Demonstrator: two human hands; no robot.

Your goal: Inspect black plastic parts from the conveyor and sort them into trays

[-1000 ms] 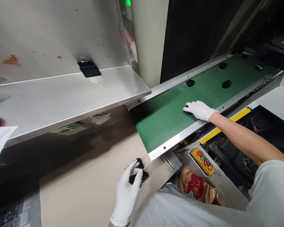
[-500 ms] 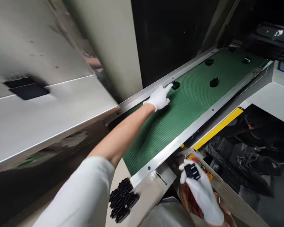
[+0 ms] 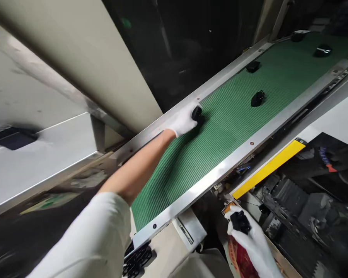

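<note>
My left hand (image 3: 184, 120), in a white glove, reaches over the green conveyor belt (image 3: 220, 135) near its far rail. A small black part (image 3: 196, 113) is gripped at its fingertips. At the lower right, my right hand (image 3: 251, 241), also gloved in white, has its fingers closed round another black part (image 3: 240, 222). Farther along the belt lie a black part with prongs (image 3: 258, 99), a blocky one (image 3: 253, 66) and a rounded one (image 3: 323, 50).
Several black parts (image 3: 137, 260) are grouped on a pale surface below the belt's near end. A metal shelf (image 3: 46, 170) stands at the left. A yellow bar (image 3: 268, 169) borders dark machinery at the right. Metal rails line the belt.
My left hand has closed on the black part that it was reaching to and lifted it off the belt. My right hand still holds its part. The view has shifted.
</note>
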